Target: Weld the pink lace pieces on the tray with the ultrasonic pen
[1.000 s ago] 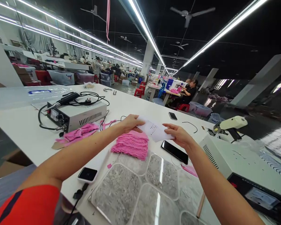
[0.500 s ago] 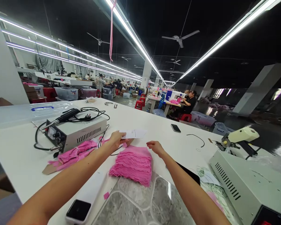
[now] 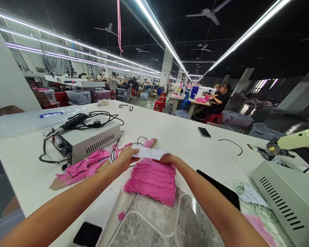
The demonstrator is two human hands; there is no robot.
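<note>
Two hands meet over a stack of pink cloth pieces [image 3: 153, 180] on the white bench [image 3: 185, 137]. The left hand [image 3: 123, 158] has its grip closed on the left end of a small white paper slip [image 3: 149, 153], with the thumb on top and the fingers under. The right hand [image 3: 169, 160] is at the other end of the slip. Its fingers are curled and touch the paper, but I cannot tell if that grip pinches it or just rests under it. The slip hangs flat between the two grips, just above the far edge of the pink stack.

To do this well, I think both grips should be soft and even, so the thin paper does not bend or tear. Hold it by the ends only, so the little printed marks in the middle can be seen. Lift the wrists off the stack. The pink pieces under the grips are piled neatly, and a push could slide them. Just past the left grip, a black cord [image 3: 117, 145] loops by a grey box machine [image 3: 90, 139], so that hand should not drift out that way. A dark phone [image 3: 218, 188] lies on the near side of the right grip, close to the arm.
</note>
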